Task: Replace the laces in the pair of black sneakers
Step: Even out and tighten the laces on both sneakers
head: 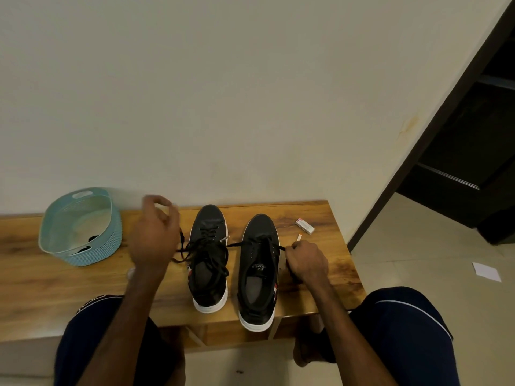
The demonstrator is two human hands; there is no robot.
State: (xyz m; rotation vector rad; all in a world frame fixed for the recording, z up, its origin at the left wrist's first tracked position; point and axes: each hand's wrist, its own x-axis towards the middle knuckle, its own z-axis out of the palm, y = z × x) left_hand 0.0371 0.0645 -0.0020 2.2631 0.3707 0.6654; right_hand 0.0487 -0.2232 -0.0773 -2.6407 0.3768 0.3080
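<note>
The two black shoes stand side by side on the bench (328, 263), toes to the wall and heels to the person, so that both tongues and eyelet rows are open to the hands from above. The right shoe (259, 285) has a lace (271, 242) only across the eyelets nearest the toe, and the other rows look empty. I judge this shoe is at the beginning of lacing (or at the end of unlacing, one view does not decide it). The right hand (306, 261) rests low on the bench just beside this shoe, fingers curled, and it pinches one end of that lace, drawn sideways out of the eyelet, probably to keep it tight. The left shoe (209, 274) carries a loose lace (211, 254) in untidy loops over the tongue, with a strand falling on the bench at its left side. The left hand (156, 235) is lifted above the bench between the basket (92, 254) and this shoe, fingers bent inward. It is blurred, and a strand rises toward it, but I cannot tell if the fingers hold it. A small box (305, 225) lies near the far right corner.
</note>
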